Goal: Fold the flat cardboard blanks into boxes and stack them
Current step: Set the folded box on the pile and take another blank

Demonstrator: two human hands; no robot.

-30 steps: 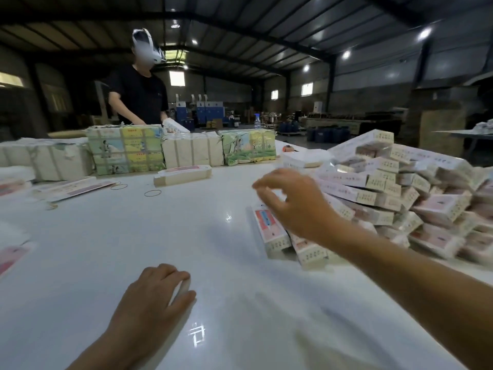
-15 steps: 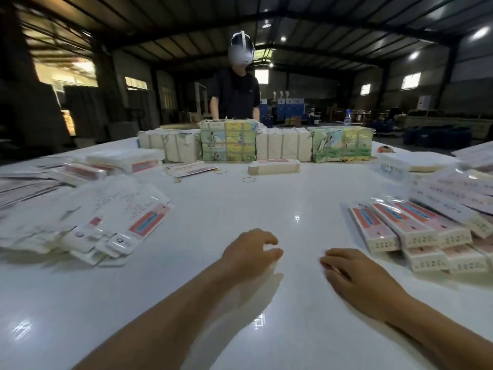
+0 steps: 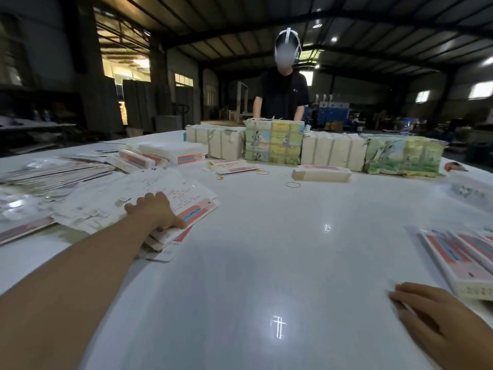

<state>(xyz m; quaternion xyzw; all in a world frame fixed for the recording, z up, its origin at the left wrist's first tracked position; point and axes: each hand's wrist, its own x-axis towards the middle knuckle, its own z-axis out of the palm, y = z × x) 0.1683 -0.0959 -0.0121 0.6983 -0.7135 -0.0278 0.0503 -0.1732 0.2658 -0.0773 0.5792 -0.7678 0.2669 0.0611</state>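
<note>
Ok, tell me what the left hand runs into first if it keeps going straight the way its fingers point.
The left hand already rests on the loose pile of flat blanks. Straight on, it would likely slide over more of that pile, then toward the stacked blanks further back, though depth is unclear.

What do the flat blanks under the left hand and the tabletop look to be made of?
Flat blanks: thin printed cardboard, white with red and blue panels; they fan out in thin, stiff sheets under the left hand. Whether coated, I cannot tell. Tabletop: smooth, glossy white surface, probably laminate or painted board; it mirrors the ceiling lights as sharp spots.
</note>
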